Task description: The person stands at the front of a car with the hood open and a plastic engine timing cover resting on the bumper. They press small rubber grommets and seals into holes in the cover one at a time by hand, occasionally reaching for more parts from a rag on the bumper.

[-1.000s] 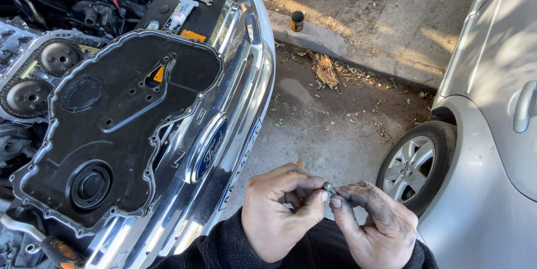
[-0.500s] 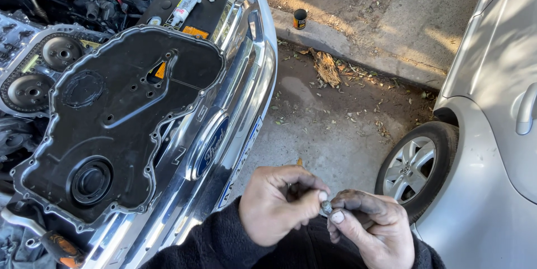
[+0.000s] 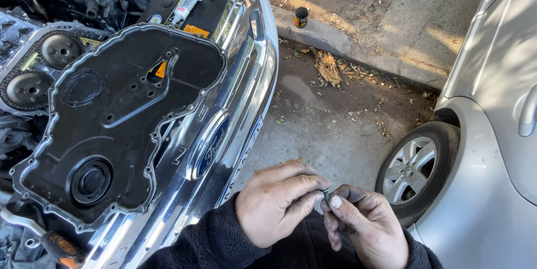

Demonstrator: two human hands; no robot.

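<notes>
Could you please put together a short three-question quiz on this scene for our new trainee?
1. True or false: both hands pinch the small dark part between them.
2. Where does the black engine cover rest? A) on the ground B) over the open engine bay, against the chrome grille C) on the silver car
3. What stands on the kerb?

Key: 1 true, left hand and right hand meet on it. 2 B. 3 a small can.
</notes>
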